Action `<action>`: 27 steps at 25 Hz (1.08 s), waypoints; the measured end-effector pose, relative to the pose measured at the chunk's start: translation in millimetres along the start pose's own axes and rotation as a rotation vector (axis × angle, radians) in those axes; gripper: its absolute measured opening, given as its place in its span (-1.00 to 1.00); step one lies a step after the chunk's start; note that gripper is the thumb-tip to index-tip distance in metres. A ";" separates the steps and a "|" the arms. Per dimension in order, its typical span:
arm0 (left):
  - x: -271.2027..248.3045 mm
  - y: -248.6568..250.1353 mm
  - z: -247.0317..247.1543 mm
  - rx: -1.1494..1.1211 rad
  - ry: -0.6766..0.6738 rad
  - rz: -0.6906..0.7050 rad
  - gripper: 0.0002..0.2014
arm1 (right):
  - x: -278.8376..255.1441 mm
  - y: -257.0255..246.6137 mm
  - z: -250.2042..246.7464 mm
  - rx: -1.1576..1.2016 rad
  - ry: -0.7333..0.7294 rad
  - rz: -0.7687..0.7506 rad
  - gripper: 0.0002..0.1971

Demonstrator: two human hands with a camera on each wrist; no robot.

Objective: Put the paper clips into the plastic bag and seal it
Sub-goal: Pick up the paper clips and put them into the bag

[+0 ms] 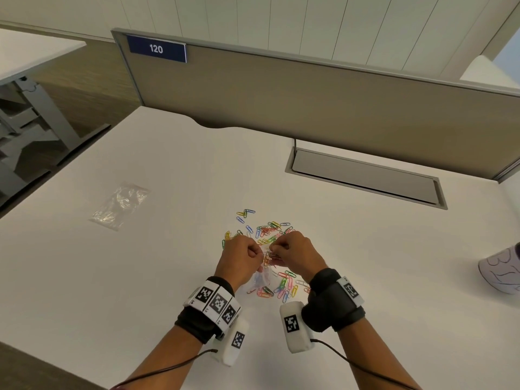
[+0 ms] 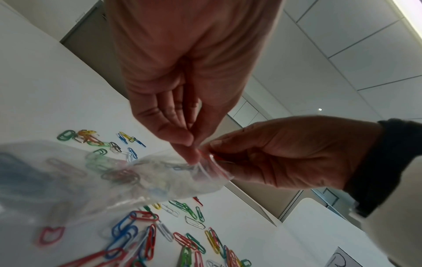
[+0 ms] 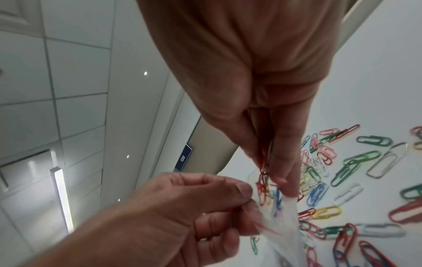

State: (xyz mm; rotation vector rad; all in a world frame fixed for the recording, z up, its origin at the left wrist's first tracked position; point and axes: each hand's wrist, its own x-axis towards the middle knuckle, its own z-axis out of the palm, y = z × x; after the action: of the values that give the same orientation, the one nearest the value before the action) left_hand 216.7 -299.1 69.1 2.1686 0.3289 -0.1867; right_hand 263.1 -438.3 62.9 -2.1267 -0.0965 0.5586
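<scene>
My left hand (image 1: 254, 253) pinches the rim of a small clear plastic bag (image 1: 261, 278), which hangs just above the white table. A red seal line runs along the bag's mouth. Several clips lie inside the bag (image 2: 114, 180). In the right wrist view, my right hand (image 3: 267, 162) pinches a few linked paper clips (image 3: 262, 180) that dangle at the bag's mouth (image 3: 285, 225). My left hand (image 3: 246, 198) holds the rim beside them. Several loose coloured paper clips (image 1: 267, 229) lie scattered on the table under and around both hands, and in the left wrist view (image 2: 141, 233) too.
A second clear bag (image 1: 121, 204) lies flat on the table (image 1: 168, 164) to the far left. A grey cable hatch (image 1: 365, 175) sits at the back right, before a partition (image 1: 309, 94). A white object with purple lines (image 1: 501, 271) stands at the right edge.
</scene>
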 end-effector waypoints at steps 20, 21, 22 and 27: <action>2.3 -6.1 -3.2 0.016 0.060 0.002 -0.94 | -21.9 4.8 -6.0 0.274 -0.215 -0.041 -0.75; 2.5 -7.0 -3.4 0.016 0.058 0.002 -0.94 | -23.0 8.0 -7.3 0.270 -0.131 -0.058 -0.79; 2.8 -7.9 -3.6 0.012 0.056 0.003 -0.94 | -22.7 12.9 -9.5 0.197 -0.024 -0.081 -0.82; 2.4 -12.7 -5.2 0.001 0.058 0.013 -0.91 | -23.6 48.3 -12.0 -0.495 -0.031 0.077 -0.20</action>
State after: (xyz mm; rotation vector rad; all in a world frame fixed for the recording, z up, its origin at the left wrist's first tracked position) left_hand 215.2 -287.4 61.6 2.1795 0.3475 -0.1172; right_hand 240.4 -482.2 38.5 -2.6106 -0.1869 0.6641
